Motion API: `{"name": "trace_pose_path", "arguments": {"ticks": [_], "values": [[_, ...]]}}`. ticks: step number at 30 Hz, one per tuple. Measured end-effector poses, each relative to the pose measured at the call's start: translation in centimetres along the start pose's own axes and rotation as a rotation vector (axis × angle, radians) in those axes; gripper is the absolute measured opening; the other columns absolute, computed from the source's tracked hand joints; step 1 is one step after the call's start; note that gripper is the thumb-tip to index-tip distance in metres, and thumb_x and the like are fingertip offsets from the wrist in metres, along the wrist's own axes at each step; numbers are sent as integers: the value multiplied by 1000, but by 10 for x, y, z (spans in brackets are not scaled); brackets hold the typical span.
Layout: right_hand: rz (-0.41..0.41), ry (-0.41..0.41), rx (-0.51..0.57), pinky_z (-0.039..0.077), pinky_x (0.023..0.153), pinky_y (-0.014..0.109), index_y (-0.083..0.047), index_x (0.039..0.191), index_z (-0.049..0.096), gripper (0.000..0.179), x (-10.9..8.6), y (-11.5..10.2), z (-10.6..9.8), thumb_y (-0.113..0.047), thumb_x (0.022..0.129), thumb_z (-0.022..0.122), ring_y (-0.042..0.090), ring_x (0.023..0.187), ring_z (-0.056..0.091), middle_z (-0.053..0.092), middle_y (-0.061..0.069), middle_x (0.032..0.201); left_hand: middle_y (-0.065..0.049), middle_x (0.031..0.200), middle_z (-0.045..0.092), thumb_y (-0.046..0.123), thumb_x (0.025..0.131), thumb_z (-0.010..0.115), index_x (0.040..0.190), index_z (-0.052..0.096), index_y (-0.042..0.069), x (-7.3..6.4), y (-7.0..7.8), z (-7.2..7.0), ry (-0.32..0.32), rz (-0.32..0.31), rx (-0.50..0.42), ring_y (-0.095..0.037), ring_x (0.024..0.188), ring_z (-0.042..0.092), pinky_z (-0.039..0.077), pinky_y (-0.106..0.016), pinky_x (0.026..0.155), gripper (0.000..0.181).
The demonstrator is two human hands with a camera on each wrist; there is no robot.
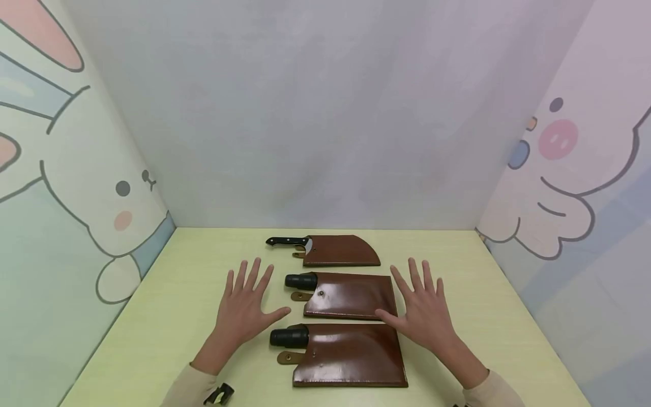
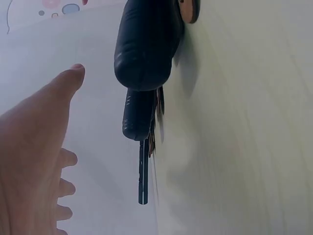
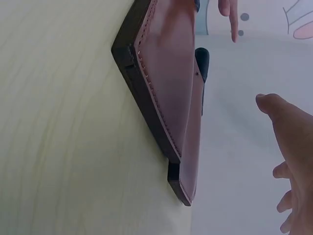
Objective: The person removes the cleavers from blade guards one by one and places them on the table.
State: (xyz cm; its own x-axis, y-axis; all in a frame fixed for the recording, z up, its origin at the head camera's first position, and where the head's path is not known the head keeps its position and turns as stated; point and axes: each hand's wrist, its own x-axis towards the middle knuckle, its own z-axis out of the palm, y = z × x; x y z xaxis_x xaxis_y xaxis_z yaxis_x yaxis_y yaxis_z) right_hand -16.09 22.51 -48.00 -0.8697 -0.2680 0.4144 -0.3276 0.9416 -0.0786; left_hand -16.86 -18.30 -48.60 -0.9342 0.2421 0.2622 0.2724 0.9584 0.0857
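Observation:
Three knives in brown leather sheaths lie in a column on the table, handles to the left. The far sheathed knife (image 1: 342, 251) has a slim black riveted handle and a curved sheath end. Thick black handles mark the middle sheathed knife (image 1: 351, 295) and the near sheathed knife (image 1: 351, 356). My left hand (image 1: 244, 308), fingers spread, hovers left of the handles and holds nothing. My right hand (image 1: 424, 311), spread likewise, is at the sheaths' right ends; its thumb overlaps the middle sheath in the head view. In the left wrist view, the near handle (image 2: 144, 49) is closest.
The pale yellow table (image 1: 203, 254) meets a plain grey back wall (image 1: 325, 113). Side walls carry cartoon drawings, a rabbit (image 1: 91, 186) on the left and a pig (image 1: 574, 169) on the right. Brown snap straps stick out beside the handles.

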Motion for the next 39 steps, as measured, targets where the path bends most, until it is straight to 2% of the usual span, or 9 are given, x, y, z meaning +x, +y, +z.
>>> {"name": "trace_pose_path", "arguments": {"ticks": [8, 13, 18, 23, 31, 39], "values": [[-16, -44, 19, 28, 106, 75, -23, 157, 44, 99, -8, -4, -4, -82, 79, 63, 47, 152, 18, 28, 18, 166, -14, 168, 24, 85, 82, 55, 160, 37, 16, -15, 5, -4, -28, 15, -23, -42, 155, 14, 13, -63, 121, 106], [-19, -71, 51, 28, 107, 75, -26, 159, 40, 99, -18, -6, -4, -81, 80, 64, 45, 153, 17, 25, 15, 168, -13, 167, 29, 86, 82, 54, 158, 41, 16, -26, 5, -1, -25, 27, -34, -42, 153, 21, 18, -63, 119, 103], [-43, -96, 71, 31, 107, 73, -28, 161, 35, 100, -28, -10, -4, -77, 80, 67, 45, 153, 20, 25, 12, 168, -13, 166, 30, 85, 83, 53, 158, 41, 17, -37, 5, 2, -54, 35, -82, -41, 152, 26, 21, -62, 119, 102], [-70, -122, 104, 35, 107, 71, -24, 160, 38, 99, -37, -14, -3, -75, 81, 69, 44, 153, 21, 28, 9, 168, -14, 163, 36, 82, 85, 56, 155, 45, 14, -45, 6, 4, -71, 59, -115, -41, 151, 29, 24, -61, 119, 98], [-97, -188, 159, 38, 103, 71, -22, 158, 42, 99, -50, -19, 1, -78, 79, 68, 44, 150, 30, 32, 8, 166, -11, 162, 39, 75, 87, 60, 154, 47, 13, -53, 7, 3, -178, 87, -209, -38, 151, 31, 28, -58, 117, 92], [-153, -270, 215, 40, 104, 69, -26, 158, 42, 101, -60, -25, 9, -82, 77, 66, 42, 150, 32, 33, 10, 165, -10, 156, 48, 72, 88, 63, 147, 54, 13, -55, 11, 12, -125, 179, -254, -37, 146, 39, 36, -55, 113, 84]]}}
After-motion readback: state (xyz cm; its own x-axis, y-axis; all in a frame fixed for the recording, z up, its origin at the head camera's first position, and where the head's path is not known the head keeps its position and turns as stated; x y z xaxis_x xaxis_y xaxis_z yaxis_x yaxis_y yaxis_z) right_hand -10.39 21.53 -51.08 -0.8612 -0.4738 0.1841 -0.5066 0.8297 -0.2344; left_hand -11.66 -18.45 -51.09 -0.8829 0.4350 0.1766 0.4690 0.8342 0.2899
